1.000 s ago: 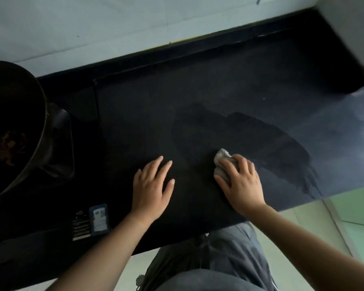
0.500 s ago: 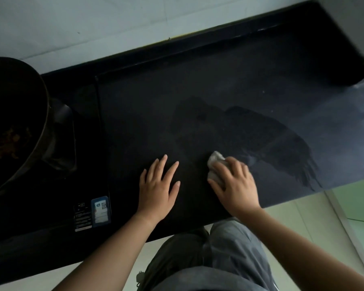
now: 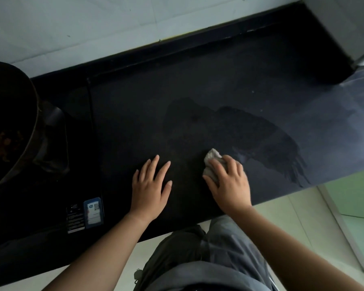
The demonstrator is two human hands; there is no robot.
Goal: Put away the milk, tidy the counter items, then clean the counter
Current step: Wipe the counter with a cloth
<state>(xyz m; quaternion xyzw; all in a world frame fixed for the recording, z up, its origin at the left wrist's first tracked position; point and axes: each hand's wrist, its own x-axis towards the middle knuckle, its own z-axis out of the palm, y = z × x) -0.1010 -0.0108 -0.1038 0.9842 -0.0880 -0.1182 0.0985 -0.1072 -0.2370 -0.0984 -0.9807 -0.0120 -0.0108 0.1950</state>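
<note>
The small grey crumpled cloth sits on the dark flat desk, a bit right of the middle of the frame. The right hand lies on top of it with its fingers curled over it, pressing it down. The left hand is flat and wide open on the desk just beside it, holding nothing.

The cloth looks soft, light and squishy, and probably damp, since a darker wet patch spreads up and to the right of it. It should bend any way you push it. The best hold is a flat palm on top, with fingers over the front edge so it does not slip out.

A big dark pot stands at the left edge.
</note>
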